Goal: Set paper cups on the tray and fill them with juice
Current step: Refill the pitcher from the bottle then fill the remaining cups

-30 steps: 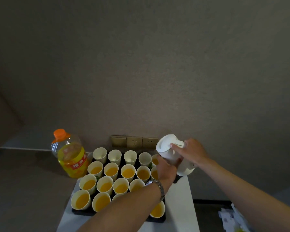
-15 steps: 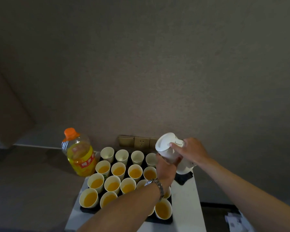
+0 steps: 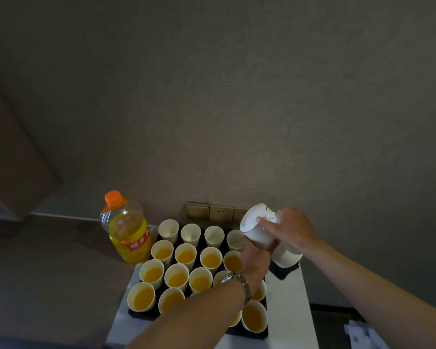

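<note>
A black tray point(image 3: 141, 314) on the white table point(image 3: 287, 311) holds several paper cups. Most, like the cup point(image 3: 146, 274) at the left, contain orange juice. The back-row cups point(image 3: 168, 229) look empty. Over the tray's back right corner hangs a white lidded jug point(image 3: 256, 229), tilted with its lid toward the left. My right hand point(image 3: 292, 230) grips it from above, thumb on the lid. My left hand point(image 3: 256, 260), with a watch on the wrist, curls up around the jug's underside and hides the cups below it.
A large juice bottle point(image 3: 127, 230) with an orange cap stands off the tray's back left corner. Wall sockets point(image 3: 219, 212) sit behind the cups. A black base point(image 3: 285, 272) lies under the jug on the table. Papers point(image 3: 363, 333) lie low at the right.
Both hands keep their hold on the tilted jug in nearly the same pose. The view has drifted, so the table and bottle sit further right in the picture.
</note>
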